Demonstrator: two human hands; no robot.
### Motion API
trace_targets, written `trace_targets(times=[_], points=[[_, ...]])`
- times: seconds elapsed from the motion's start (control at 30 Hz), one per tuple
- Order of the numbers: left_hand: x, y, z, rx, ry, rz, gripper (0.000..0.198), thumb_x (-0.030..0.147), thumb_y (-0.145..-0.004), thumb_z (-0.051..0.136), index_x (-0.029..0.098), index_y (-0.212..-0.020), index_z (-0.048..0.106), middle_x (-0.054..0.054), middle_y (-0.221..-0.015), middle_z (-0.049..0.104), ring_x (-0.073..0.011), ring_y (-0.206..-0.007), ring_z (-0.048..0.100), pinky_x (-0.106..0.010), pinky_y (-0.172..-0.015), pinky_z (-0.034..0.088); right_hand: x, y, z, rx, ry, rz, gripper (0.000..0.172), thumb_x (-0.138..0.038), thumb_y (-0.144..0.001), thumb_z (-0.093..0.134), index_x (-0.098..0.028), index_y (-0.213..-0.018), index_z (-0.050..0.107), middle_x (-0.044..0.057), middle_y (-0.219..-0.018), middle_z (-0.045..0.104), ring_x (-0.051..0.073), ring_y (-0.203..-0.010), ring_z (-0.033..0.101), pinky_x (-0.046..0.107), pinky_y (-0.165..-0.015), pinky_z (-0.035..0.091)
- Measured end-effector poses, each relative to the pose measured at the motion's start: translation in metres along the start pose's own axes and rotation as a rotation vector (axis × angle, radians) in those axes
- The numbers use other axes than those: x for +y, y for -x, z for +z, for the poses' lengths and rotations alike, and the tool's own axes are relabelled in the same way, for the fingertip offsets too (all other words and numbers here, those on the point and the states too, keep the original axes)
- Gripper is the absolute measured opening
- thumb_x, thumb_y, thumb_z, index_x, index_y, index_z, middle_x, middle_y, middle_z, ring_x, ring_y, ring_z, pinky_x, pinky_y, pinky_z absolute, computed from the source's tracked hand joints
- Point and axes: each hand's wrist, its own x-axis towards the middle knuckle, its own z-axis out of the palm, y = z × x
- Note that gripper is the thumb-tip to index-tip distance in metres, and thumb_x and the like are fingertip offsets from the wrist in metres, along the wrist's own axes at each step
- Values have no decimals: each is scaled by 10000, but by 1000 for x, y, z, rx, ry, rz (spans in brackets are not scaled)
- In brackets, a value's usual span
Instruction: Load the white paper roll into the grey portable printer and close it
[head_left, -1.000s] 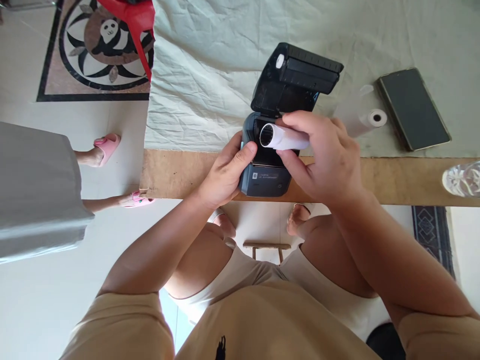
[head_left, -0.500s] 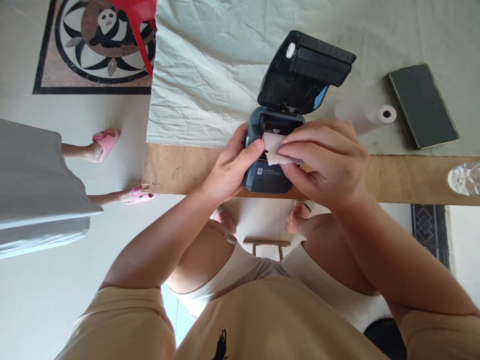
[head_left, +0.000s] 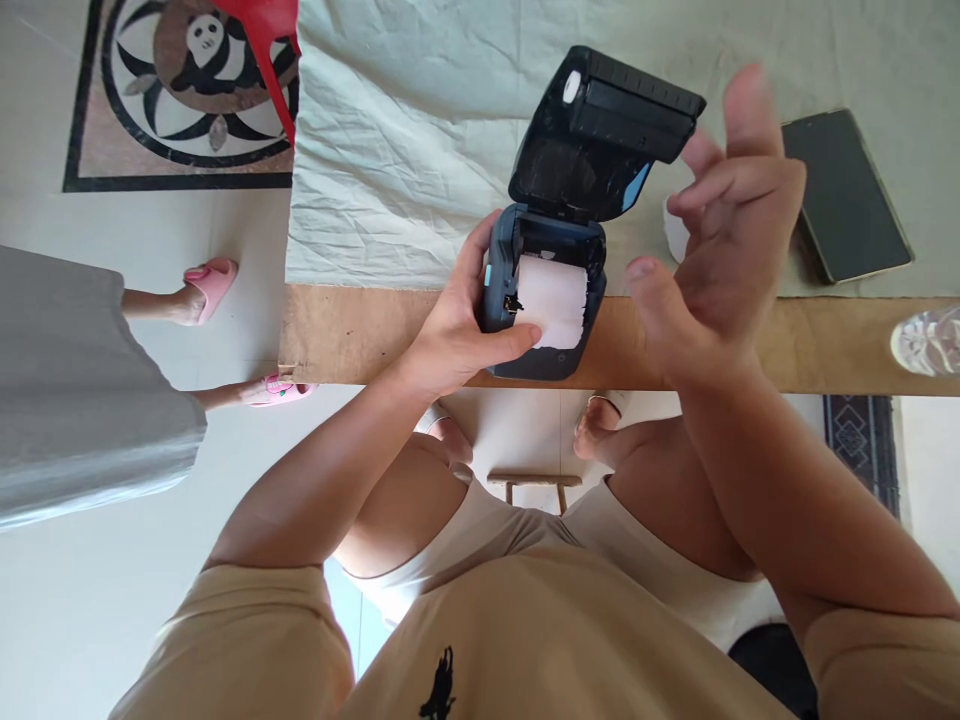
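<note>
A small dark blue printer sits at the table's near edge with its lid flipped up. White paper from a roll inside lies over its front. My left hand grips the printer's left side, thumb pressing the paper's lower edge. My right hand hovers to the right of the printer, fingers spread, holding nothing.
A pale wrinkled cloth covers the table, with a bare wooden strip along the near edge. A black phone lies at the right, a second paper roll behind my right hand, a clear bottle far right. A person in pink slippers stands left; a red stool stands beyond.
The paper roll went from my right hand into the printer. My right hand let go and lifted away to the right, opening. My left thumb now holds the paper end down.
</note>
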Motion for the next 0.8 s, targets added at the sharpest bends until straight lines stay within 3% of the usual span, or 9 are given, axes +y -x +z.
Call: trace_targets(times=[0.1,0.17,0.27,0.37,0.5,0.8], points=[[-2,-1,-2,15,-6,6,728,274,-724,843,334,-1365,502,-8,-1254,624,-179,-1044,631,-300,-931,550,0,0,1,102,-84,-27,210,-458,-930,478,-283,-1040,441,84,-1253,589,262,-1337,551,510,-1126,485],[-3,-1,-3,31,-12,1,741,298,-706,852,351,-1361,509,-1,-1267,621,-183,-1047,631,-301,-918,557,-1,2,0,168,-108,45,172,-444,-943,445,-292,-1021,467,68,-1090,580,254,-1165,631,475,-969,558],[-1,0,-3,44,-33,-27,809,312,-657,884,347,-1369,500,-9,-1307,618,-242,-1164,629,-345,-953,567,0,7,-2,17,-120,200,195,-452,-960,478,-325,-1103,512,46,-1202,606,238,-1185,631,444,-947,557],[3,1,1,51,-12,-48,839,353,-632,909,349,-1365,500,-19,-1296,635,-293,-1260,608,-370,-957,573,9,12,2,-202,-155,216,431,-575,-925,541,-341,-1281,471,41,-1365,566,233,-1229,627,461,-1017,557],[7,3,8,104,35,-84,686,504,-660,886,285,-1239,591,-34,-1184,675,-315,-1234,634,-340,-859,587,19,17,10,-380,-243,215,673,-673,-907,503,-319,-1451,323,61,-1348,583,225,-1177,637,464,-1016,577],[9,3,11,104,71,-99,418,483,-787,806,247,-1094,650,0,-915,668,-175,-832,698,-276,-694,575,28,21,16,-378,-208,209,752,-727,-865,520,-328,-1468,315,50,-1188,634,219,-977,664,443,-858,608]])
